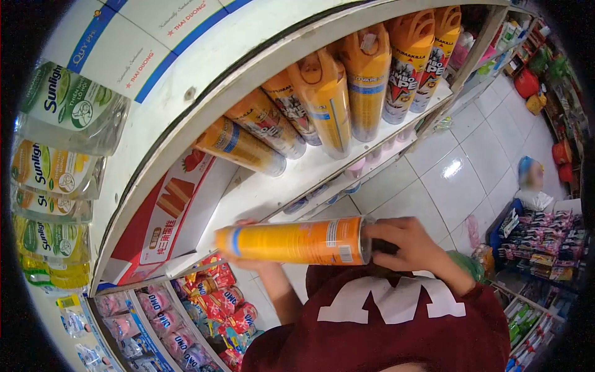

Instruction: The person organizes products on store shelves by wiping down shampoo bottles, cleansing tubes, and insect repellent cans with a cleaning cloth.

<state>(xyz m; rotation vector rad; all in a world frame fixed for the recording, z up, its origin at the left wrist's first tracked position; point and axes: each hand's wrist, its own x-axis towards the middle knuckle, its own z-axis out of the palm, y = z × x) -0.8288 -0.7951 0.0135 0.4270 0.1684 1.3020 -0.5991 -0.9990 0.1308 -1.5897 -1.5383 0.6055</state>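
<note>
An orange and yellow spray can [291, 242] lies sideways in the air before my chest, its barcode near the right end. My left hand [248, 257] is wrapped round its left end, partly hidden behind the can and blurred. At the base end, the curled fingers of my right hand [396, 243] touch the can's rim; a dark patch between them is too unclear to name. Similar orange cans [369, 87] stand in a row on the white shelf [248, 193] beyond.
A red and white carton [164, 217] is at the shelf's left end. Sunlight bottles [74, 102] line the far left. Red packets [217, 297] and OMO pouches [162, 319] are below left. Tiled floor [440, 164] shows beyond the shelf, with a goods-filled blue crate [496, 235] at right.
</note>
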